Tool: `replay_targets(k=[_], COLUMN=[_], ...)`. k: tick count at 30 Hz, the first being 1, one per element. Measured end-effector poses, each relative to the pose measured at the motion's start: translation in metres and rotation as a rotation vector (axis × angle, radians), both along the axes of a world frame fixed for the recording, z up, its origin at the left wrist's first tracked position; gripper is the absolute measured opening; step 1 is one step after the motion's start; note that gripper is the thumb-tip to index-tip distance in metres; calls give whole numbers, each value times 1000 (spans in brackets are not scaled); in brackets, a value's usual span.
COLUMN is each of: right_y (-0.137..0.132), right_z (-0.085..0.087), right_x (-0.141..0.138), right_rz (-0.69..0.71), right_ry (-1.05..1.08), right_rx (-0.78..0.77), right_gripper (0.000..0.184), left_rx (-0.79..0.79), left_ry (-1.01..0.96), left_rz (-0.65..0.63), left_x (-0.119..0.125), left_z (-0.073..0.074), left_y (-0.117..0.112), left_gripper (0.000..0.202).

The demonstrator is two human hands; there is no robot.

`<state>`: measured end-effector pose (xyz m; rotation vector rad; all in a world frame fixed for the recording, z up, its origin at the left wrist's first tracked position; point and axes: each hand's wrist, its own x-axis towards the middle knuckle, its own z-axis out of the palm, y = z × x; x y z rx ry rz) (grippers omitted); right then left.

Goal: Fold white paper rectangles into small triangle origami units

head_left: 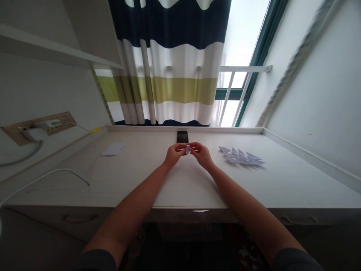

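A small folded piece of white paper (pixel 188 150) is pinched between my two hands, above the middle of the white desk (pixel 191 184). My left hand (pixel 175 153) grips its left side with thumb and fingers. From the right, my right hand (pixel 202 153) holds the other side the same way. Just behind my hands lies a dark phone (pixel 182 137). To the right sits a group of several pointed folded paper pieces (pixel 241 156). On the left is a stack of flat white paper sheets (pixel 113 149).
A white cable (pixel 67 170) runs across the left of the desk from chargers in a wall socket (pixel 42 126). A raised edge (pixel 141 128) borders the back of the desk. Behind it hangs a striped curtain (pixel 180 90) beside a window. Drawers sit under the front edge.
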<state>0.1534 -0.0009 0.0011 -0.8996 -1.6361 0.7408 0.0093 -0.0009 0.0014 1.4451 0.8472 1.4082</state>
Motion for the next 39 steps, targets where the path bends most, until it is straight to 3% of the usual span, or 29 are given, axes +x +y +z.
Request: replay_targets(k=[11, 18, 25, 30, 39], right_y=[-2, -2, -1, -2, -2], right_z=[1, 1, 1, 2, 5], right_x=[0, 1, 0, 0, -1], right_rz=[-29, 3, -41, -15, -9], right_ry=[-29, -41, 26, 31, 22], right_rx=[104, 97, -73, -99, -104], right_gripper=[12, 11, 23, 21, 22], left_rx=[-159, -146, -38, 46, -3], left_ry=[-197, -143, -34, 49, 77], left_rz=[-53, -12, 14, 42, -18], left_x=[-1, 0, 0, 1, 1], left_z=[2, 0, -1, -2, -2], left_y=[0, 1, 2, 1, 2], left_gripper=[20, 30, 28, 29, 25])
